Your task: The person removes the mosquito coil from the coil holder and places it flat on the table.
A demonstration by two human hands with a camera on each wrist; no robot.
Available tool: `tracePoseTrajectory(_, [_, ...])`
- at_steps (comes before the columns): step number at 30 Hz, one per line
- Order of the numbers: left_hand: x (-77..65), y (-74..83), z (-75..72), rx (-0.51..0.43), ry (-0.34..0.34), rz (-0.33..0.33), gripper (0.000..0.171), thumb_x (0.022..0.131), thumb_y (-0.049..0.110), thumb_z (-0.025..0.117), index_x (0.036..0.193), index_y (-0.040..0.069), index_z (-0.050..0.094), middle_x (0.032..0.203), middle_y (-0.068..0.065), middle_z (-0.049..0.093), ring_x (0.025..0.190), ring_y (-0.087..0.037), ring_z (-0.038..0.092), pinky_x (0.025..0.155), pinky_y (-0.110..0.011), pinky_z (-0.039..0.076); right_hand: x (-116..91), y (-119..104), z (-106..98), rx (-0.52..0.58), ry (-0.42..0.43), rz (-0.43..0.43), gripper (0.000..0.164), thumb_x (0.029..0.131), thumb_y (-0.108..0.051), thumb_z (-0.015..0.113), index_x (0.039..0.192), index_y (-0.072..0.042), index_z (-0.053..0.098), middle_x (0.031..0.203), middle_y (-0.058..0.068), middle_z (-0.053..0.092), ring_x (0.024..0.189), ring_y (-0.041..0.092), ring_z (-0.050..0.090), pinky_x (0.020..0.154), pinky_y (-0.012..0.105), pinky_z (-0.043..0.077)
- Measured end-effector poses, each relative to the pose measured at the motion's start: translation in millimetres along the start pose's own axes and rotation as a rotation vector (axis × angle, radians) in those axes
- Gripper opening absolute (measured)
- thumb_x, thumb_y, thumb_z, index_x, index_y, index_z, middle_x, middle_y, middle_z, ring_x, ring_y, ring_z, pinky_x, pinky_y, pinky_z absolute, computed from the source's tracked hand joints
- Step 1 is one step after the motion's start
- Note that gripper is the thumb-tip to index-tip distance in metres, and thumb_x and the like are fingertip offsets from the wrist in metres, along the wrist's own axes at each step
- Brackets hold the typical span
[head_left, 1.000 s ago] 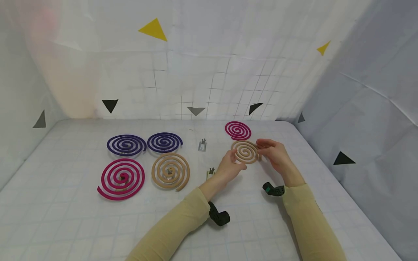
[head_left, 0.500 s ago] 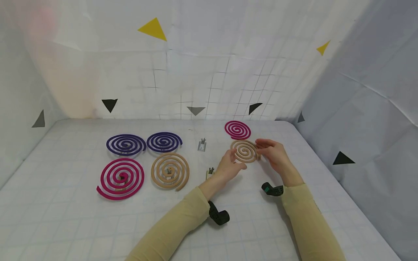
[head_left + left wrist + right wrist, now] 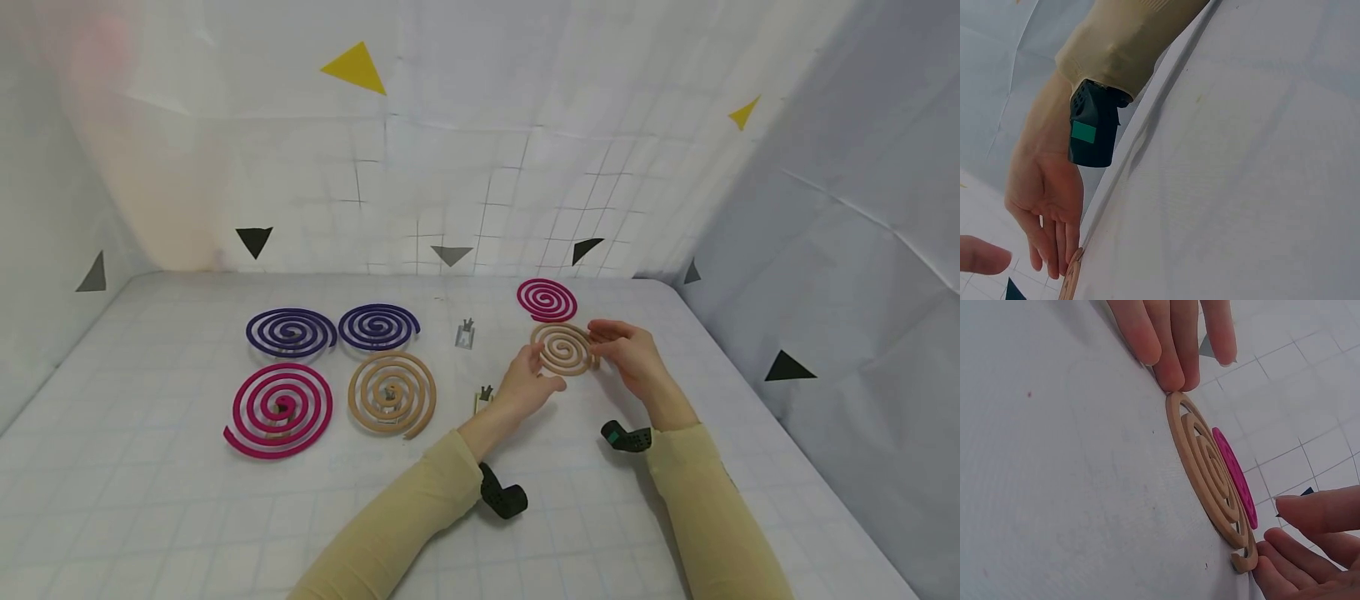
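A tan mosquito coil (image 3: 564,349) lies flat on the white table, between both hands. My left hand (image 3: 523,383) is at its near-left edge, thumb held apart. At the right edge is my right hand (image 3: 634,357). In the right wrist view, fingertips of both hands touch opposite ends of the coil (image 3: 1192,465), fingers fairly straight, thumbs off it. Just behind lies a smaller-looking magenta coil (image 3: 546,298). The left wrist view shows the right hand (image 3: 1047,194) with its fingers beside the coil's edge; only the left thumb (image 3: 984,255) shows there.
Left of the hands sit two purple coils (image 3: 378,327), another magenta coil (image 3: 327,408) and another tan coil (image 3: 432,392), with metal stands visible under some. Two small metal stands (image 3: 465,335) stand between the groups, one partly behind the left wrist. White sheeting walls the table.
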State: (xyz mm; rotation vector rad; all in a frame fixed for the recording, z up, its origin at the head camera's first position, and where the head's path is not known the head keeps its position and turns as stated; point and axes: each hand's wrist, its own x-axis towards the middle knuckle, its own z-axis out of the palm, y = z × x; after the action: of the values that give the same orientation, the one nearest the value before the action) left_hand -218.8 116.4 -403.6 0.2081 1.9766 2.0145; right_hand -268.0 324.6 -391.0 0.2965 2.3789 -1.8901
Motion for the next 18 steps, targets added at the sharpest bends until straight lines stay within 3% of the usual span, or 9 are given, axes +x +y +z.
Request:
tracePoseTrajectory(7, [0.5,1.3,2.7,0.001,-0.001,0.004,0.074,0.084,0.006,0.066,0.151,0.002,0.034,0.159,-0.013,0.036,0.148,-0.027,0.034,0.121,-0.039,0.031,-2,-4,-2,-0.007,0.026,0.004,0.062,0.093,0.006,0.056,0.152,0.002,0.036,0.156,0.019,0.040,0.146,0.028,0.038,0.122,0.042,0.029])
tracePoseTrajectory(12, [-3.6,7.1,2.3,0.018,0.007,0.023,0.074,0.084,0.007,0.067,0.150,0.001,0.036,0.158,-0.014,0.039,0.147,-0.028,0.036,0.120,-0.039,0.032,-5,-8,-2,-0.022,0.083,-0.051,0.058,0.092,0.006,0.056,0.149,0.002,0.041,0.153,0.020,0.044,0.144,0.027,0.041,0.119,0.040,0.035])
tracePoseTrajectory(18, [-23.4,32.1,-20.3,0.005,-0.055,0.093,0.071,0.089,0.011,0.067,0.152,0.005,0.034,0.158,-0.014,0.039,0.148,-0.027,0.034,0.119,-0.041,0.035,-20,-29,16,0.026,0.083,-0.137,0.056,0.093,0.006,0.057,0.147,0.002,0.043,0.152,0.022,0.045,0.142,0.027,0.043,0.116,0.036,0.039])
